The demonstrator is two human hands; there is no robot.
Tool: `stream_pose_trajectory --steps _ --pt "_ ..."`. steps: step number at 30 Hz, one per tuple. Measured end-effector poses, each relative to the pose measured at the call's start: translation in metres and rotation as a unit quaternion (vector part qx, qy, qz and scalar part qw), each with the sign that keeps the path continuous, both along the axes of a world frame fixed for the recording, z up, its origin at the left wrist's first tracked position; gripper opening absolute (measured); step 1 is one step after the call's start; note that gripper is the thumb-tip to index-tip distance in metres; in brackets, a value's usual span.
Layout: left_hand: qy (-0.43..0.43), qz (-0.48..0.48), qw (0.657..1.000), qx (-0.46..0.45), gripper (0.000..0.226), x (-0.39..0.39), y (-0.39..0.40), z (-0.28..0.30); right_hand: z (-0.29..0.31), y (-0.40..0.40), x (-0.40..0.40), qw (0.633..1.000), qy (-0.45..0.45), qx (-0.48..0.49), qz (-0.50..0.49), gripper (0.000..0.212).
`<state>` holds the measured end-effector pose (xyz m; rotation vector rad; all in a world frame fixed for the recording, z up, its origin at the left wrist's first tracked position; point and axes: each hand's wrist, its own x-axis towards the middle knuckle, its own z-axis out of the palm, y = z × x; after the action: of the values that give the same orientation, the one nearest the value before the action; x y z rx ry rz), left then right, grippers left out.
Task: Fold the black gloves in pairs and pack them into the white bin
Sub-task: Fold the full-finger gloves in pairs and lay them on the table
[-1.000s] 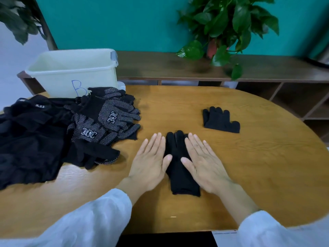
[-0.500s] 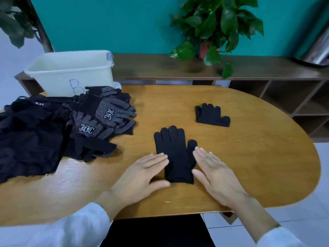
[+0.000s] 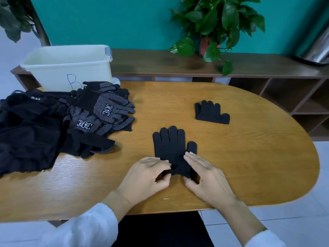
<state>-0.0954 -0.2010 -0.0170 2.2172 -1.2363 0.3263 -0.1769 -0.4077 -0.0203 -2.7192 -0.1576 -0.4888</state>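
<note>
A black glove (image 3: 170,147) lies flat on the wooden table (image 3: 249,157), fingers pointing away from the person and thumb out to the right. Its cuff end is at the near edge, where both hands work on it. The left hand (image 3: 147,177) pinches the cuff's left corner between thumb and curled fingertips, lifting the fabric slightly into a ridge. The right hand (image 3: 208,179) grips the cuff's right corner with the thumb underneath; its fingers lie close together and nearly straight over the glove's lower palm area, tips near the base of the glove's thumb. Whether a second glove lies beneath the first cannot be determined

A folded glove pair (image 3: 211,112) rests farther back and to the right, well apart from the hands. A pile of black gloves (image 3: 101,114) with white dot grips and printed logos sits at the left of the table, overlapping a heap of black cloth (image 3: 26,132). The white bin (image 3: 69,65), marked with a blue letter B, stands behind the pile at the far left. A potted plant (image 3: 213,27) stands on the low shelf unit (image 3: 195,65) behind the table
</note>
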Motion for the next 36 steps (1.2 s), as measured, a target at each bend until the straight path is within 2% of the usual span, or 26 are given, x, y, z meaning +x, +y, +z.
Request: stream_pose_trajectory --steps 3,4,7,8,10,14,18,19,22,27,30,36 --pt "-0.005 -0.009 1.000 -0.018 0.028 -0.006 0.006 -0.003 -0.007 -0.002 0.003 0.999 -0.039 0.001 -0.005 0.061" --pt "0.006 -0.010 1.000 -0.006 0.037 -0.006 0.009 -0.003 -0.008 -0.002 0.003 0.999 -0.049 -0.006 -0.009 0.063" --pt "0.045 -0.013 0.998 0.049 0.091 0.002 0.016 -0.001 -0.009 -0.001 0.004 0.997 -0.075 -0.011 -0.020 0.061" --pt "0.057 -0.012 0.997 0.058 0.098 0.005 0.017 0.000 -0.010 0.000 0.004 0.997 -0.080 -0.006 -0.023 0.060" --pt "0.065 -0.013 0.997 0.050 0.092 0.011 0.018 0.000 -0.010 -0.001 0.003 0.995 -0.090 0.008 -0.032 0.055" --pt "0.022 -0.001 0.999 0.033 0.057 0.021 0.014 -0.001 -0.011 -0.001 0.003 0.990 -0.119 0.037 -0.061 0.035" --pt "-0.005 0.056 0.998 -0.006 0.039 0.026 0.004 -0.004 -0.008 0.005 0.014 0.981 -0.131 0.052 -0.130 0.031" --pt "-0.007 0.078 0.997 -0.018 0.037 0.026 0.001 -0.005 -0.006 0.007 0.018 0.977 -0.143 0.052 -0.149 0.026" --pt "-0.005 0.137 0.990 -0.041 0.038 0.028 -0.011 -0.006 -0.001 0.014 0.032 0.967 -0.164 0.046 -0.187 0.036" --pt "-0.014 0.216 0.975 -0.041 0.044 0.034 -0.022 -0.009 -0.004 0.017 0.054 0.961 -0.160 -0.012 -0.224 0.038" --pt "-0.020 0.259 0.965 -0.016 0.033 0.036 -0.024 -0.010 -0.008 0.016 0.061 0.961 -0.154 -0.034 -0.226 0.042" --pt "-0.005 0.280 0.960 0.006 0.028 0.037 -0.027 -0.007 -0.009 0.017 0.064 0.964 -0.143 -0.053 -0.216 0.042"
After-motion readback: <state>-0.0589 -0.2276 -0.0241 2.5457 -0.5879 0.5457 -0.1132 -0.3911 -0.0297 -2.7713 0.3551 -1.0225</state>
